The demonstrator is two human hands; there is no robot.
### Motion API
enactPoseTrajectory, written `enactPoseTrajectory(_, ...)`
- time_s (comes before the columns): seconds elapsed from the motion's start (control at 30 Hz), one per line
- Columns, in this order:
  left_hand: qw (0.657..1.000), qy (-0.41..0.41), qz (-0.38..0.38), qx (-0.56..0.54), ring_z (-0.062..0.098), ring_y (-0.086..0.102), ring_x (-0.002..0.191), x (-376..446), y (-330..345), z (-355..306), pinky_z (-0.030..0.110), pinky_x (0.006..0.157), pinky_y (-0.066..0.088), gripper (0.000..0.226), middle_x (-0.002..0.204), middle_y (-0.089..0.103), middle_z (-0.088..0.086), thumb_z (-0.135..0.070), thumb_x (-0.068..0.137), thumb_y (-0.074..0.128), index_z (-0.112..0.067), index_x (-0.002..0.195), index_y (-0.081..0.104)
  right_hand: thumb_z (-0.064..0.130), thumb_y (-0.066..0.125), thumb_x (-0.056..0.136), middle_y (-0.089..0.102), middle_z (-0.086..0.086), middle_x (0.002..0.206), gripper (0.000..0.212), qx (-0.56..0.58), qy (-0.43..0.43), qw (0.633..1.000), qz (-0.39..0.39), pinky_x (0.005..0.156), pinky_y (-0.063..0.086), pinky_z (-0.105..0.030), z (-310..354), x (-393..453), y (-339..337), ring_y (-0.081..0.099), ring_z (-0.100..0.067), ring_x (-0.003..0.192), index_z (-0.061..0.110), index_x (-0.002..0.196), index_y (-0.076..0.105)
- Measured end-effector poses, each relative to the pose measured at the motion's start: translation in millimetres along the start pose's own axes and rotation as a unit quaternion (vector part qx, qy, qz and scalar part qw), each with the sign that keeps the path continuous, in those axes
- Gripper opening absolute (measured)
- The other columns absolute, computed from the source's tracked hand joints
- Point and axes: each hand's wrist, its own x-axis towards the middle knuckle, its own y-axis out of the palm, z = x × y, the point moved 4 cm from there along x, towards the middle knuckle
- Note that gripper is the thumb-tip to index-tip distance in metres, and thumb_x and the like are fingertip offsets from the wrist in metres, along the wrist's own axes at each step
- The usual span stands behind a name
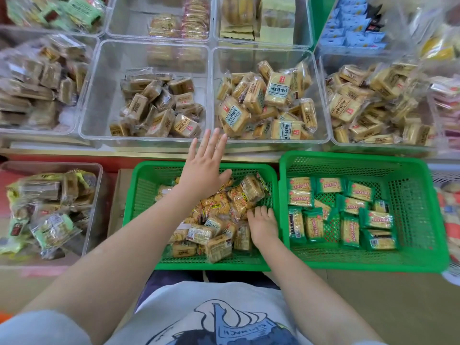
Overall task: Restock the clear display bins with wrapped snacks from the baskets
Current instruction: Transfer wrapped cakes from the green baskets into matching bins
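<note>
From the head camera, the left hand [205, 168] is stretched forward with its fingers straight and spread, palm down, holding nothing. It hangs over the far rim of the left basket [139, 195], its fingertips reaching the near wall of the two middle bins. Just beyond the fingertips to the left is the half-filled bin [99, 95] of brown-wrapped snacks [159, 108]; just beyond them to the right is the fuller bin [321, 100] with pale yellow packs [263, 103].

The right hand [262, 222] is down inside the left basket, near its right wall, fingers curled into the pile of mixed snacks [219, 212]. Whether it actually has a pack in its grasp cannot be told, as the fingertips are buried among the wrappers. The pile lies under and to the left of this hand, and below the left forearm.

Just right of the right hand, past the basket wall, stands the right basket [423, 207], holding green packs [348, 215] in a loose single layer.

Well left of the left arm sits a low bin [94, 170] of assorted packs. Farther beyond the left hand are more clear bins, and to the far right another bin [326, 70] of yellow packs, partly blurred.
</note>
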Motion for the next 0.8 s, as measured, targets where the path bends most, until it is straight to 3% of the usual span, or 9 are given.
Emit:
enactPoseTrajectory(0.1,1.0,-0.001,-0.005,-0.008,0.021,-0.026,0.15,0,0,-1,0.041,0.119,-0.019,0.085,0.165,-0.022,0.004,-0.056,0.1,0.036,-0.021,0.158,-0.016,0.009,0.065,0.086,0.037,-0.02,0.148,0.068,0.047,-0.017,0.999,0.003,0.119,0.024,-0.048,1,0,-13,0.031,-0.035,0.138,0.012,0.147,0.036)
enactPoseTrajectory(0.2,1.0,-0.006,-0.013,-0.018,0.02,-0.025,0.15,-1,-3,-1,0.04,0.12,-0.019,0.084,0.165,-0.02,0.002,-0.052,0.101,0.039,-0.022,0.158,-0.013,0.038,0.07,0.085,0.025,-0.019,0.159,0.081,0.19,-0.008,0.98,0.064,0.118,0.029,-0.053,-5,-9,-55,0.024,-0.038,0.146,0.015,0.153,0.032)
enactPoseTrajectory(0.33,0.999,-0.01,-0.014,-0.042,0.018,-0.022,0.151,-1,-8,-2,0.041,0.122,-0.015,0.077,0.166,-0.016,0.001,-0.051,0.103,0.036,-0.023,0.16,-0.008,0.043,0.061,0.091,0.05,-0.009,0.14,0.055,0.473,-0.008,0.88,0.041,0.098,0.048,-0.041,-32,-31,-122,0.052,-0.026,0.123,0.02,0.14,0.05)
enactPoseTrajectory(0.4,0.999,-0.012,-0.011,-0.049,0.017,-0.022,0.15,-1,-10,-2,0.041,0.123,-0.014,0.075,0.166,-0.016,0.0,-0.051,0.103,0.034,-0.024,0.16,-0.007,0.039,0.049,0.098,0.06,-0.005,0.118,0.033,0.634,-0.005,0.773,0.025,0.081,0.049,-0.037,-46,-40,-139,0.058,-0.019,0.101,0.018,0.122,0.059)
enactPoseTrajectory(0.47,0.999,-0.014,-0.007,-0.05,0.016,-0.024,0.149,-1,-11,-2,0.041,0.123,-0.014,0.075,0.165,-0.017,-0.001,-0.052,0.103,0.032,-0.025,0.16,-0.008,0.036,0.037,0.103,0.064,-0.011,0.105,0.036,0.822,-0.02,0.567,0.044,0.066,0.045,-0.035,-56,-43,-148,0.058,-0.022,0.085,0.012,0.113,0.062)
enactPoseTrajectory(0.53,0.999,-0.014,-0.005,-0.052,0.016,-0.025,0.149,-1,-12,-2,0.041,0.122,-0.014,0.075,0.165,-0.018,-0.001,-0.053,0.103,0.032,-0.025,0.16,-0.008,0.038,0.032,0.102,0.067,-0.021,0.114,0.046,0.918,-0.038,0.391,0.057,0.063,0.045,-0.035,-66,-44,-158,0.063,-0.029,0.084,0.009,0.121,0.061)
enactPoseTrajectory(0.6,0.999,-0.012,-0.002,-0.05,0.018,-0.024,0.15,0,-13,-1,0.042,0.123,-0.013,0.077,0.165,-0.018,-0.001,-0.053,0.102,0.035,-0.025,0.16,-0.008,0.044,0.031,0.101,0.062,-0.026,0.13,0.053,0.944,-0.055,0.319,0.056,0.066,0.048,-0.036,-75,-42,-166,0.067,-0.036,0.092,0.009,0.129,0.059)
enactPoseTrajectory(0.7,0.999,-0.01,0.005,-0.035,0.02,-0.023,0.151,0,-13,0,0.043,0.123,-0.012,0.082,0.166,-0.018,0.0,-0.051,0.1,0.041,-0.025,0.159,-0.01,0.049,0.041,0.099,0.059,-0.027,0.133,0.059,0.947,-0.074,0.311,0.013,0.073,0.054,-0.039,-88,-34,-188,0.065,-0.037,0.1,0.008,0.139,0.052)
enactPoseTrajectory(0.8,1.0,-0.011,0.014,-0.019,0.021,-0.025,0.149,1,-12,0,0.041,0.119,-0.016,0.086,0.164,-0.022,0.001,-0.05,0.1,0.044,-0.025,0.158,-0.015,0.041,0.049,0.097,0.059,-0.017,0.122,0.046,0.905,-0.022,0.394,-0.155,0.082,0.053,-0.039,-115,-24,-217,0.058,-0.029,0.104,0.01,0.131,0.057)
